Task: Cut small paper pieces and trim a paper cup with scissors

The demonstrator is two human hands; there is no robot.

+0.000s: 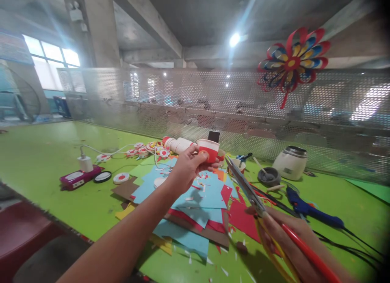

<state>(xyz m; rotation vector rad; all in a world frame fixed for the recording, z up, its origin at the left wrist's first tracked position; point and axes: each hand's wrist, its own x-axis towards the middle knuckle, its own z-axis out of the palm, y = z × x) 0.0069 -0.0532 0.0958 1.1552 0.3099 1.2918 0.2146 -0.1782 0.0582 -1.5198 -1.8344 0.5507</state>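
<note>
Head view: a red paper cup is up in the air, left hand curled round it to keep it steady, near the tips of scissors gripped tight by the right hand, above paper sheets on the green bench.

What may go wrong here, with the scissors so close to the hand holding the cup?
The scissors in the right hand point toward the left hand gripping the red paper cup; a slip might nick a finger. The blue glue gun lies beside the right hand, so its cable might snag.
</note>
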